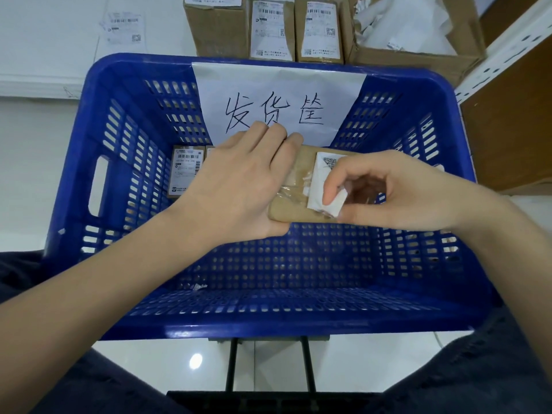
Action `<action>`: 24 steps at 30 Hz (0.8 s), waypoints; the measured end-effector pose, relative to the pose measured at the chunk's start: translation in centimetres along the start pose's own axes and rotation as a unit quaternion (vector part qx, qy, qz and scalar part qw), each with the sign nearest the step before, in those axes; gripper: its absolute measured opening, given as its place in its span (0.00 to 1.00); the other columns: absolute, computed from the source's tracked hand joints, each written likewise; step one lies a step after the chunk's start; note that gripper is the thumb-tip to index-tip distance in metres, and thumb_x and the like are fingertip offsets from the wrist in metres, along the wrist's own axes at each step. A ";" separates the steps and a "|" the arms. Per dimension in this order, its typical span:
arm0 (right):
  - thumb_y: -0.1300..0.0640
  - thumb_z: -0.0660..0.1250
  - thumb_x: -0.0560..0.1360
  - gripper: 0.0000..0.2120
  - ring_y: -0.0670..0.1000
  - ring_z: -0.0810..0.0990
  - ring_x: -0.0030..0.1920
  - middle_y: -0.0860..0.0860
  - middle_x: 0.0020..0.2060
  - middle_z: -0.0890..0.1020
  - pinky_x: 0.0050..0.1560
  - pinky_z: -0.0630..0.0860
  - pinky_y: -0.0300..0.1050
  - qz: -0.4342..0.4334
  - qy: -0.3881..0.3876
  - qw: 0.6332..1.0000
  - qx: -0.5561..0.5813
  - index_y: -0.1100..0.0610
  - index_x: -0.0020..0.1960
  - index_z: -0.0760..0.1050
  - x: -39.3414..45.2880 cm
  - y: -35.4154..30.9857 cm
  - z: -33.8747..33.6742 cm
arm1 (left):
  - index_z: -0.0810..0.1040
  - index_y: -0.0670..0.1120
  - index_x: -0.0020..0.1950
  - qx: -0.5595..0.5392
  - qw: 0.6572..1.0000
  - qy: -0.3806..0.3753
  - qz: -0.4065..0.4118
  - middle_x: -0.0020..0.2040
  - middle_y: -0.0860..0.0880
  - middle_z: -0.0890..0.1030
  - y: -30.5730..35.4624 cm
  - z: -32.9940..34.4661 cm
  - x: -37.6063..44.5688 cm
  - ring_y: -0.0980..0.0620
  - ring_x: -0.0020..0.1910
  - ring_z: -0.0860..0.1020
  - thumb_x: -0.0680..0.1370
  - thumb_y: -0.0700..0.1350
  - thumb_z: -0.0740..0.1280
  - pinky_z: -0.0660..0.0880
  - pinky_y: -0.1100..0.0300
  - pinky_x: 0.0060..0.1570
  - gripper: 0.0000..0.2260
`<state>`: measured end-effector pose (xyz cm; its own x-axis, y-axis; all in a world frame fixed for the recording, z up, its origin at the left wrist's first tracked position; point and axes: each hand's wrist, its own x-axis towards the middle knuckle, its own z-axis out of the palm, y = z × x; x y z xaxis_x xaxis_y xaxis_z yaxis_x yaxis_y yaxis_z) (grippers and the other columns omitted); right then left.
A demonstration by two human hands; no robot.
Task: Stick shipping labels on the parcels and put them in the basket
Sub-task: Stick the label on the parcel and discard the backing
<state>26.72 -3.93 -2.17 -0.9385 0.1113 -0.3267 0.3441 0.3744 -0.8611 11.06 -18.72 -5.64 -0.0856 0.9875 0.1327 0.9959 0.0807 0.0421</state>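
Over the blue plastic basket (98, 121) I hold a small brown cardboard parcel (294, 204). My left hand (239, 180) grips the parcel's left end from above. A white shipping label (324, 171) lies partly on the parcel's top face, with its lower corner curled up. My right hand (388, 195) pinches that curled corner between thumb and forefinger. A labelled brown parcel (185, 171) lies on the basket floor at the far left, and a second one beside it is mostly hidden by my left hand.
A white paper sign (277, 94) with handwritten characters hangs on the basket's far wall. Behind the basket stand three labelled brown parcels (270, 28) and an open carton (418, 40) of white paper. Loose labels (125, 28) lie on the floor at the far left. My knees frame the bottom.
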 end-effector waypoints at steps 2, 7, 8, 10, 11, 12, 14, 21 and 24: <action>0.54 0.74 0.69 0.08 0.53 0.79 0.40 0.53 0.38 0.80 0.41 0.76 0.41 -0.004 0.006 1.000 0.001 0.56 0.45 0.79 0.0 0.0 0.1 | 0.73 0.35 0.62 0.000 1.000 0.002 -0.002 0.50 0.40 0.77 0.0 0.0 0.0 0.41 0.45 0.75 0.63 0.59 0.59 0.73 0.51 0.41 0.36; 0.50 0.66 0.70 0.13 0.51 0.81 0.38 0.56 0.36 0.83 0.40 0.77 0.40 -0.010 0.015 1.000 0.015 0.59 0.44 0.79 0.1 0.0 0.0 | 0.74 0.35 0.61 -0.005 1.000 0.010 0.000 0.49 0.40 0.77 0.1 0.0 0.0 0.40 0.45 0.75 0.64 0.60 0.59 0.73 0.51 0.40 0.36; 0.49 0.65 0.70 0.14 0.50 0.81 0.37 0.56 0.36 0.83 0.40 0.77 0.39 -0.010 0.014 1.000 0.019 0.60 0.44 0.79 0.2 0.0 0.0 | 0.74 0.34 0.61 -0.008 1.000 0.011 0.000 0.49 0.40 0.77 0.2 0.0 0.0 0.40 0.45 0.75 0.64 0.60 0.59 0.73 0.51 0.40 0.36; 0.48 0.65 0.71 0.14 0.49 0.80 0.36 0.56 0.34 0.82 0.38 0.76 0.39 -0.013 0.036 0.999 0.024 0.60 0.43 0.79 0.3 0.0 0.3 | 0.74 0.34 0.61 -0.015 1.000 0.013 -0.005 0.50 0.39 0.77 0.1 0.2 -0.1 0.40 0.45 0.75 0.63 0.60 0.60 0.74 0.51 0.40 0.36; 0.48 0.66 0.70 0.14 0.50 0.80 0.35 0.56 0.34 0.82 0.37 0.76 0.41 -0.016 0.061 0.998 0.025 0.59 0.43 0.79 0.3 0.1 0.6 | 0.73 0.34 0.61 -0.018 1.000 0.014 -0.010 0.50 0.39 0.77 0.1 0.2 0.0 0.40 0.45 0.75 0.63 0.60 0.60 0.75 0.50 0.40 0.37; 0.49 0.67 0.70 0.13 0.52 0.79 0.35 0.56 0.34 0.81 0.38 0.76 0.44 -0.019 0.089 0.995 0.031 0.59 0.43 0.80 0.4 0.1 0.9 | 0.73 0.34 0.61 -0.020 1.000 0.015 -0.015 0.50 0.39 0.77 0.0 0.2 0.0 0.41 0.45 0.75 0.63 0.60 0.61 0.75 0.50 0.40 0.37; 0.50 0.68 0.69 0.11 0.55 0.80 0.35 0.57 0.35 0.81 0.39 0.77 0.47 -0.027 0.135 0.989 0.052 0.57 0.43 0.81 0.6 0.0 1.6 | 0.72 0.34 0.62 -0.019 0.999 0.017 -0.020 0.50 0.39 0.76 -0.2 0.3 0.1 0.41 0.46 0.75 0.63 0.60 0.61 0.75 0.50 0.39 0.37; 0.48 0.66 0.71 0.11 0.53 0.78 0.36 0.48 0.41 0.82 0.38 0.75 0.43 -0.033 0.130 0.990 0.038 0.50 0.50 0.81 0.6 -0.2 1.6 | 0.73 0.34 0.61 -0.017 0.999 0.023 -0.019 0.49 0.39 0.77 -0.2 0.4 0.0 0.41 0.45 0.75 0.63 0.59 0.62 0.76 0.50 0.39 0.36; 0.51 0.63 0.74 0.10 0.48 0.79 0.35 0.42 0.40 0.82 0.36 0.74 0.34 -0.044 0.122 0.991 0.018 0.47 0.52 0.79 0.5 -0.1 1.3 | 0.73 0.33 0.61 -0.021 0.999 0.026 -0.024 0.49 0.39 0.77 -0.3 0.3 0.0 0.40 0.45 0.75 0.64 0.59 0.61 0.76 0.48 0.39 0.36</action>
<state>26.24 -5.12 -2.74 -0.9420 0.3008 -0.1486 0.2565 0.3601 -0.8970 10.73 -18.67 -5.96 -0.1352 0.9741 0.1811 0.9886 0.1202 0.0910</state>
